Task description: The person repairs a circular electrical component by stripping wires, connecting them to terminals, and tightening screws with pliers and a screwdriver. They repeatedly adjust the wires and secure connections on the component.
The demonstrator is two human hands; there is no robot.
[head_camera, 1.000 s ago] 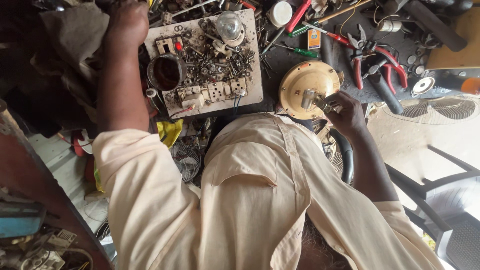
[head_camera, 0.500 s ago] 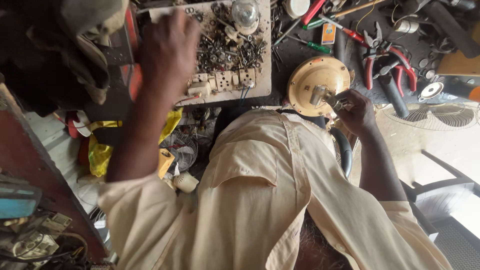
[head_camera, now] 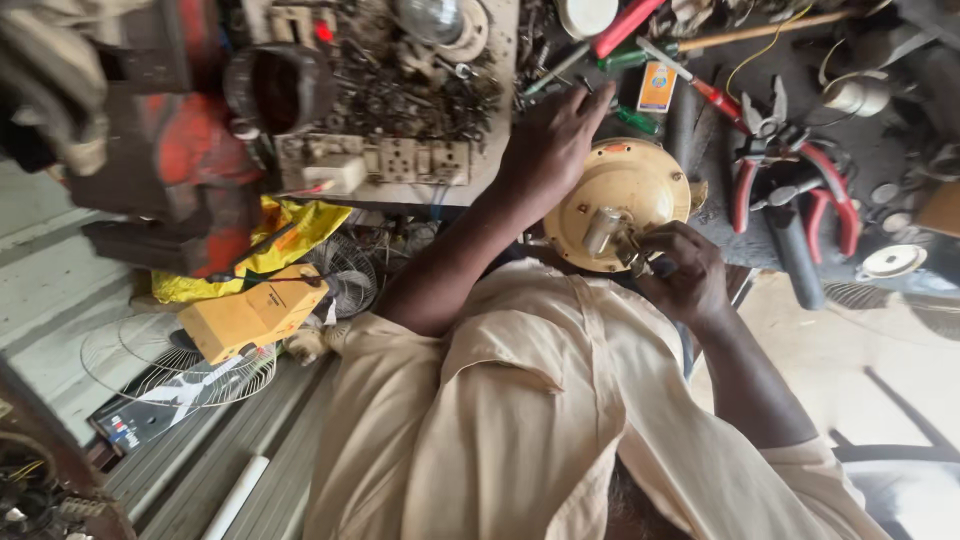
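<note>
Since the earlier frame the left hand [head_camera: 550, 140] has come across from the parts tray [head_camera: 400, 160] and now rests on the far edge of the round yellow motor housing [head_camera: 625, 195], fingers loosely spread over its rim. The right hand [head_camera: 680, 270] sits at the housing's near side, fingers pinching a small metal part beside the shaft. The housing lies on the cluttered table [head_camera: 720, 235]. Red-handled pliers [head_camera: 790, 170] lie just right of it; screwdrivers [head_camera: 625, 25] crowd the far side. A yellow box [head_camera: 250, 315] sits left, near fan guards [head_camera: 180, 365].
</note>
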